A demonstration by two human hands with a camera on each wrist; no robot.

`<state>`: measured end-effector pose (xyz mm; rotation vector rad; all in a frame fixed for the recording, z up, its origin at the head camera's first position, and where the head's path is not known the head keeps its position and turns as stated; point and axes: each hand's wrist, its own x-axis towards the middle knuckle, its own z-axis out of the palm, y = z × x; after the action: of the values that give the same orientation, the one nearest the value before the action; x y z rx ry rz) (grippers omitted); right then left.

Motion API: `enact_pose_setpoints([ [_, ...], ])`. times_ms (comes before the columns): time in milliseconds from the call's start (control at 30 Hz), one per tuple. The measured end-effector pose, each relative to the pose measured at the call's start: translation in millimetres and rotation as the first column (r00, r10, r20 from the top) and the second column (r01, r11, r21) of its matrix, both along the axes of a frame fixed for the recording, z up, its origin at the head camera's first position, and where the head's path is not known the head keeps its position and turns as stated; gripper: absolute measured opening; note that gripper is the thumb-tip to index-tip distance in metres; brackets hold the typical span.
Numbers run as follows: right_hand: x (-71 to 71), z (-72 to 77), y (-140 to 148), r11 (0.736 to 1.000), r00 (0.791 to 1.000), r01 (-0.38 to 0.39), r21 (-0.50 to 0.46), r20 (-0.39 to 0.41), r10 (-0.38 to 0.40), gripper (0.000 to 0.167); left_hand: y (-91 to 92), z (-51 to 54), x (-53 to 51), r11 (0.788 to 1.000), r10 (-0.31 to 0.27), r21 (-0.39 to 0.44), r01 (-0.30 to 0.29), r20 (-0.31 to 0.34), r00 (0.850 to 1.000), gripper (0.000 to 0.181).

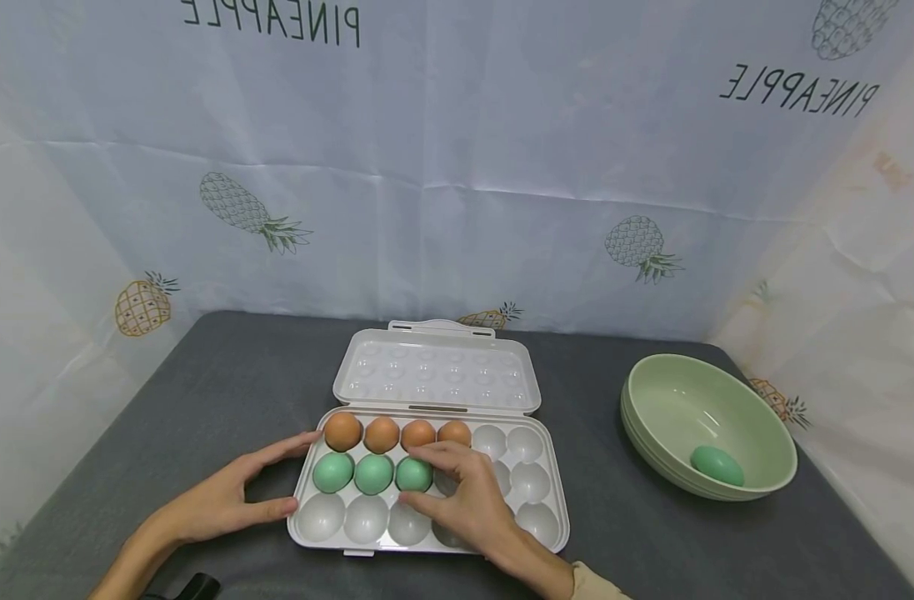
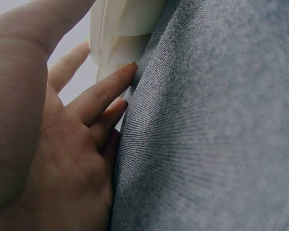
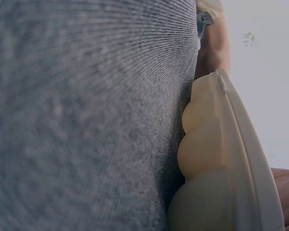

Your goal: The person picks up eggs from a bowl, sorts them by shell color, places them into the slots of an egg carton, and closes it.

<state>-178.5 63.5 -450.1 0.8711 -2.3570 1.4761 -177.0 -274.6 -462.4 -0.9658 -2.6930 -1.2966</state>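
A white plastic egg tray [image 1: 316,533] lies on the dark table, its lid [image 1: 437,367] folded back. Several brown eggs [image 1: 382,435] fill part of the back row; three green eggs [image 1: 373,474] sit in the middle row from the left. My right hand [image 1: 467,498] reaches over the tray and pinches the third green egg [image 1: 414,474] between thumb and fingers as it sits in its cup. At the tray's left edge, my left hand [image 1: 217,500] touches the rim with extended fingers and thumb. The left wrist view shows that hand [image 2: 67,149] beside the tray's side [image 2: 130,19].
Stacked pale green bowls [image 1: 670,387] stand at the right of the table, with one green egg [image 1: 716,465] inside the top one. A small black object [image 1: 199,586] shows at the bottom left. A pineapple-print curtain [image 1: 457,250] hangs behind the table.
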Motion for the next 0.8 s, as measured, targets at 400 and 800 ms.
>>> enact_pose_setpoints([
  [400,0.7,3.7,8.5,0.99,0.999,-0.013,-0.138,0.031,0.018,0.043,-0.3,-0.6,0.8,1.0,0.011,-0.008,-0.011,0.005,1.0,0.072],
  [800,-2.1,11.3,25.5,0.981,0.999,-0.025,-0.194,0.022,0.03,0.035,0.4,1.8,1.5,1.0,0.022,-0.022,-0.023,-0.003,1.0,0.072],
])
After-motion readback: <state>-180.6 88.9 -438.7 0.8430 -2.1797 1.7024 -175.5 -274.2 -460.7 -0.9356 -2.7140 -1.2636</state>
